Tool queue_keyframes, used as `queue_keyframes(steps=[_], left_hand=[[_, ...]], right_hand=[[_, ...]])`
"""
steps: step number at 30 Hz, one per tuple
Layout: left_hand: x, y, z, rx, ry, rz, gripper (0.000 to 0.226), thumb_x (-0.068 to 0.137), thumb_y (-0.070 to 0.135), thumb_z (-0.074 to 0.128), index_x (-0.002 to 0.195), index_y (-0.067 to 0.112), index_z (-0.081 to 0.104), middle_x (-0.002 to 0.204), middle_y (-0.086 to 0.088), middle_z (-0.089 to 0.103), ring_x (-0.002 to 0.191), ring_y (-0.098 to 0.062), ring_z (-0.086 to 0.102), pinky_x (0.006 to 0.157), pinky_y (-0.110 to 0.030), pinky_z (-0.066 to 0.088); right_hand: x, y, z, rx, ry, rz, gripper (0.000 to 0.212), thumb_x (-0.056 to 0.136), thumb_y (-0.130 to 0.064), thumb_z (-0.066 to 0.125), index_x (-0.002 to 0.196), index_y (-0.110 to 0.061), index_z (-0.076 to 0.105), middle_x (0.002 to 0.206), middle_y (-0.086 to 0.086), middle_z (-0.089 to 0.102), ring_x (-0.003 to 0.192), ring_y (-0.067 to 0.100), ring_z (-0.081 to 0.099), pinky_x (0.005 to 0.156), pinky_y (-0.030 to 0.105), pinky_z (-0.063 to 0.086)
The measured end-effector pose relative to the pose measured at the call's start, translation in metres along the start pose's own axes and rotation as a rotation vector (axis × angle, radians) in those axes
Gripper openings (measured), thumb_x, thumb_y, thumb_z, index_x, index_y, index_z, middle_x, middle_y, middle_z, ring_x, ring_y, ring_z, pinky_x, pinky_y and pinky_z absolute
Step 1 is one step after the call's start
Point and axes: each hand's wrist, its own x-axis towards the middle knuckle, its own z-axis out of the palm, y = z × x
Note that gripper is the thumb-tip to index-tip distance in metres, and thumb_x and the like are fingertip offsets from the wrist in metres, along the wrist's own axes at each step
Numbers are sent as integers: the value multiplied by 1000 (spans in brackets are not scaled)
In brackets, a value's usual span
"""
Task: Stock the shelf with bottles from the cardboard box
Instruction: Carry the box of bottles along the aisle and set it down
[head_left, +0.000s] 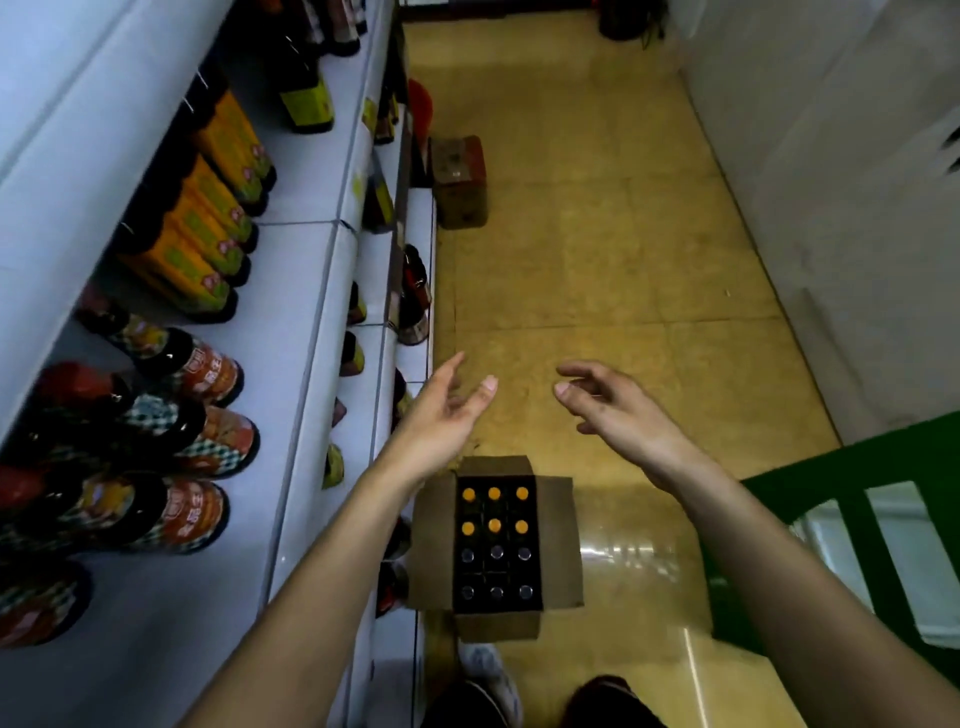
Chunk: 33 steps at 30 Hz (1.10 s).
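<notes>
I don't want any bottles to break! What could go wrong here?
The open cardboard box sits on the floor right by the person's shoe, so a step could kick it. Both hands, left hand and right hand, are empty and high above it, so it's a long bend down. Shelf bottles stand near the edge.

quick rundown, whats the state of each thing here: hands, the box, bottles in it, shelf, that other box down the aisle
left hand: open, empty, above the floor
right hand: open, empty, fingers spread
cardboard box: on the floor, flaps folded out, open
bottles in the box: upright, capped, twelve caps showing, six orange, six dark
shelf: partly stocked, bare patches between the bottles
shelf bottles: standing in rows, capped
small box: closed, on the floor by the shelf
</notes>
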Motion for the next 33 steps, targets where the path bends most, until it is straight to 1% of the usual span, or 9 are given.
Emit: queue_keyframes(steps=[4, 8, 12, 18, 22, 24, 27, 29, 33], left_hand=[[28, -44, 12, -4, -63, -114, 73, 98, 53, 56, 160, 35, 23, 163, -5, 37, 146, -19, 41, 121, -41, 35], [56, -85, 31, 21, -79, -214, 70, 101, 50, 53, 161, 33, 22, 165, -4, 31, 150, -18, 36, 120, -35, 31], [82, -122, 48, 81, -75, -246, 83, 89, 74, 52, 159, 42, 19, 167, 0, 30, 151, -21, 34, 124, -49, 29], [122, -188, 79, 131, -16, -317, 101, 74, 91, 47, 158, 42, 21, 163, 7, 37, 149, -17, 37, 123, -46, 33], [142, -227, 101, 163, -7, -392, 74, 99, 57, 54, 161, 33, 22, 164, 4, 32, 150, -20, 34, 110, -24, 28], [151, -253, 111, 187, -2, -427, 69, 100, 53, 54, 160, 30, 27, 162, 3, 34, 147, -20, 37, 103, -21, 29], [159, -299, 125, 204, -1, -509, 61, 101, 51, 53, 155, 26, 38, 149, 4, 43, 137, -16, 45, 105, -25, 36], [163, -329, 133, 204, 5, -567, 70, 94, 66, 53, 154, 31, 38, 152, 1, 45, 139, -22, 48, 112, -38, 43], [183, -456, 157, 268, -37, -601, 89, 74, 96, 35, 138, 35, 48, 131, -3, 62, 119, -24, 62, 99, -48, 54]], right_hand=[[24, 46, 16, -12, -44, 93, 36, 99, -41, 61, 132, -26, 60, 116, -2, 66, 113, 12, 62, 106, 45, 51], [55, 93, 30, -15, -122, 191, 32, 99, -41, 61, 129, -28, 61, 122, 2, 65, 114, 12, 62, 107, 44, 50], [92, 134, 41, -37, -193, 218, 35, 99, -44, 60, 130, -27, 62, 122, 1, 65, 116, 17, 62, 106, 47, 51], [151, 203, 59, -58, -271, 259, 35, 100, -36, 61, 130, -17, 62, 119, 2, 65, 117, 22, 61, 106, 45, 50], [179, 254, 70, -77, -310, 301, 30, 99, -36, 61, 123, -18, 66, 116, -1, 67, 115, 20, 63, 103, 44, 51], [190, 282, 77, -82, -328, 345, 30, 98, -37, 62, 120, -18, 67, 118, 2, 68, 107, 17, 63, 92, 37, 53], [201, 326, 90, -162, -373, 352, 32, 93, -45, 63, 112, -20, 68, 107, -2, 66, 98, 15, 61, 74, 24, 42], [204, 359, 101, -222, -402, 385, 26, 97, -38, 63, 117, -21, 66, 109, -6, 66, 103, 13, 62, 76, 22, 42], [216, 435, 128, -275, -408, 442, 23, 96, -31, 67, 116, -21, 63, 116, 5, 70, 109, 22, 67, 93, 34, 49]])
